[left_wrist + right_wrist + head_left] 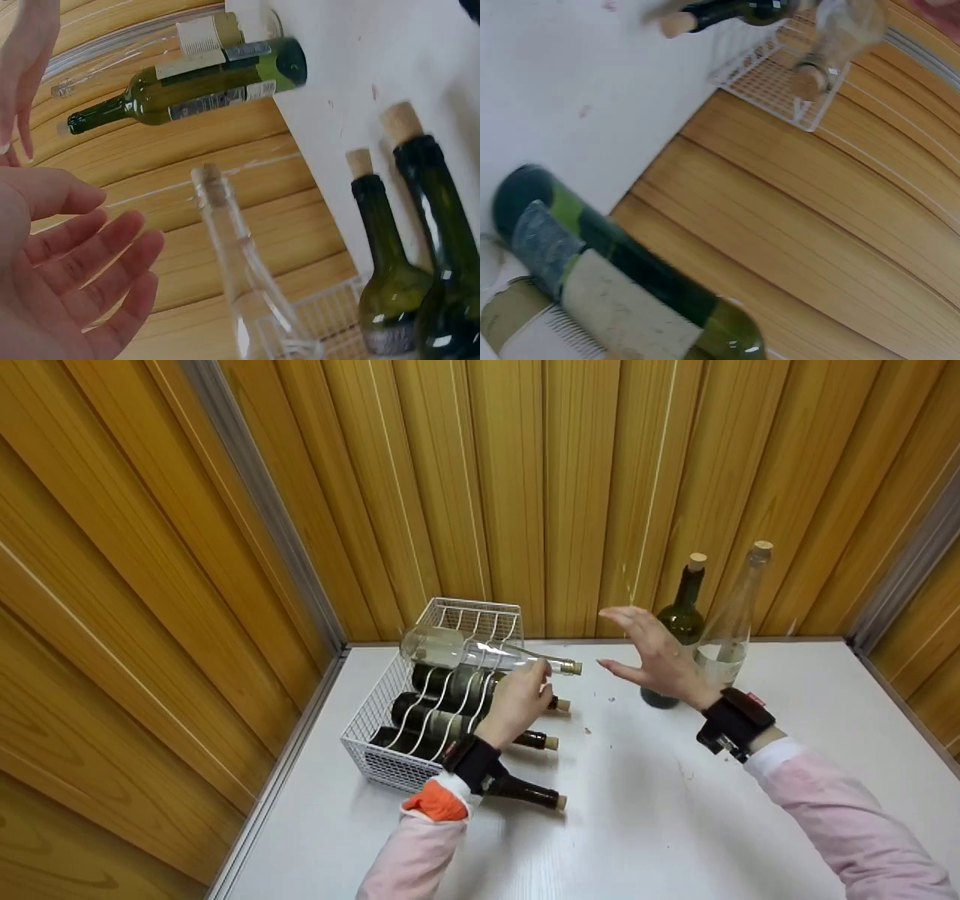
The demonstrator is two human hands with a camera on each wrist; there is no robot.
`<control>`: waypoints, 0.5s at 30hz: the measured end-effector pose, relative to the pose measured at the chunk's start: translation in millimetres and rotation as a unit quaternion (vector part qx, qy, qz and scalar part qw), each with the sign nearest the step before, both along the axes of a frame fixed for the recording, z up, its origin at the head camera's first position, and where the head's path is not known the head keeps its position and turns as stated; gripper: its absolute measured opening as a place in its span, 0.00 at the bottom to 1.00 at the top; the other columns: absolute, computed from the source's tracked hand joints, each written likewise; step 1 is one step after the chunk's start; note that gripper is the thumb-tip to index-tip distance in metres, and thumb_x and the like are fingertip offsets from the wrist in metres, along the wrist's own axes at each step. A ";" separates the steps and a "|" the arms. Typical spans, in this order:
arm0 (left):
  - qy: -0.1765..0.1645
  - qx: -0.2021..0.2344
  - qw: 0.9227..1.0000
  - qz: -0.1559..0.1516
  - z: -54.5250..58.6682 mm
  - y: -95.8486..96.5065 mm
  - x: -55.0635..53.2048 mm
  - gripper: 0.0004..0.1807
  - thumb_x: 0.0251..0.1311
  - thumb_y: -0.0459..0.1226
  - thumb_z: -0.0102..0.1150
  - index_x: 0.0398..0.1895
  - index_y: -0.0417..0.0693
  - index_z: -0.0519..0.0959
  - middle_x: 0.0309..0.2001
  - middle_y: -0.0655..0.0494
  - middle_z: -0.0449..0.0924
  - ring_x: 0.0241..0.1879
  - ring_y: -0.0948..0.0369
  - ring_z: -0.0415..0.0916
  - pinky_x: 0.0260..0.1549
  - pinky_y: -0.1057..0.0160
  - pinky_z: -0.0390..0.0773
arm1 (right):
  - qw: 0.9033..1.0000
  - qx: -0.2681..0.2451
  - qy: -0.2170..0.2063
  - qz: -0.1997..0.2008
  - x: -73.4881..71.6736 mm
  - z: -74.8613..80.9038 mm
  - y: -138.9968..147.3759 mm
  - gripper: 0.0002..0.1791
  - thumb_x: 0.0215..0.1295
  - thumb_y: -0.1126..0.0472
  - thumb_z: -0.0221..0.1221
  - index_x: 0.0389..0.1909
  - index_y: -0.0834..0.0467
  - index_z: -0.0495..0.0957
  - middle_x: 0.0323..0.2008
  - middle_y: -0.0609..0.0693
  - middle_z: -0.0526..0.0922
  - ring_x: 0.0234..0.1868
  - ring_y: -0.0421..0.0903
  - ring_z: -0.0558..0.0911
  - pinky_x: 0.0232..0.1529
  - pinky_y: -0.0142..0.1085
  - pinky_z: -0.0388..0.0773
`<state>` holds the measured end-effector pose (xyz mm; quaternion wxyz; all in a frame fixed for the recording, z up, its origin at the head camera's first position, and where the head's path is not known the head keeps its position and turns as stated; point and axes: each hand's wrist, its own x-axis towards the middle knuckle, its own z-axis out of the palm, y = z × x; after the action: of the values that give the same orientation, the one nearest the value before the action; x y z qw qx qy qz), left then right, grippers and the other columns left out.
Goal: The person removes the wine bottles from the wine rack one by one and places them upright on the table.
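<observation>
A clear corked bottle [502,655] lies across the far part of a white wire rack [397,766], its neck pointing right. My left hand [517,701] is beside that neck, fingers loosely bent; the left wrist view shows the left palm [82,277] apart from the bottle, holding nothing. My right hand [656,656] hovers, thumb and fingers spread, in front of an upright green bottle [681,622]. Behind the right wrist stands a clear bottle [739,607] with a cork. In the right wrist view, the green bottle [630,289] is close by.
Three dark corked bottles lie in the rack nearer to me, with the closest neck [525,790] partly behind my left wrist. The rack stands on a white table [637,825]. Wood-patterned panels [510,495] rise behind and at both sides. Small crumbs dot the tabletop.
</observation>
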<state>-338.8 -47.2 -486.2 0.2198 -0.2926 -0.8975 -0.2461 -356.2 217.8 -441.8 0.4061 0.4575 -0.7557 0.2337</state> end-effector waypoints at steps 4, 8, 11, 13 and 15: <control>0.075 -0.070 0.993 0.062 41.1 -15.1 8.9 0.10 0.60 0.26 0.69 0.41 0.41 0.77 0.37 0.46 0.87 0.34 0.48 0.87 0.31 0.54 0.87 | 1.000 0.029 -0.009 -0.005 2.6 -22.2 7.6 0.39 0.86 0.39 0.52 0.64 0.76 0.76 0.57 0.70 0.83 0.58 0.67 0.80 0.83 0.20 0.51; 0.034 -0.135 0.985 0.103 48.7 -36.8 -9.5 0.17 0.55 0.24 0.69 0.48 0.36 0.77 0.47 0.42 0.85 0.47 0.45 0.85 0.43 0.50 0.89 | 0.997 0.058 -0.030 -0.034 7.4 -38.7 15.7 0.41 0.85 0.36 0.50 0.65 0.74 0.76 0.58 0.68 0.85 0.57 0.65 0.82 0.75 0.37 0.76; 0.009 -0.174 0.977 0.125 12.2 -62.0 -57.9 0.26 0.53 0.24 0.67 0.57 0.37 0.74 0.55 0.41 0.80 0.56 0.45 0.79 0.47 0.45 0.89 | 0.995 0.071 -0.054 -0.047 9.3 -47.5 20.3 0.42 0.85 0.34 0.50 0.66 0.73 0.76 0.58 0.69 0.85 0.58 0.66 0.83 0.60 0.59 0.84; -0.009 -0.188 0.973 0.134 -3.6 -76.3 -81.0 0.30 0.51 0.25 0.67 0.61 0.37 0.72 0.59 0.39 0.76 0.60 0.44 0.76 0.48 0.41 0.89 | 0.994 0.073 -0.069 -0.049 9.7 -52.4 22.8 0.43 0.84 0.34 0.50 0.66 0.74 0.76 0.58 0.70 0.85 0.59 0.67 0.83 0.57 0.66 0.83; -0.011 -0.206 0.967 0.148 -14.6 -88.5 -97.2 0.33 0.50 0.27 0.70 0.63 0.38 0.71 0.61 0.39 0.74 0.63 0.42 0.74 0.49 0.37 0.88 | 0.993 0.070 -0.081 -0.052 9.6 -56.8 24.8 0.43 0.84 0.33 0.50 0.65 0.74 0.76 0.58 0.71 0.85 0.59 0.69 0.83 0.57 0.68 0.82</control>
<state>-436.0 -135.6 -500.8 0.1793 -0.1924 -0.9645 -0.0240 -346.5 242.7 -498.6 0.3221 0.4246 -0.8235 0.1948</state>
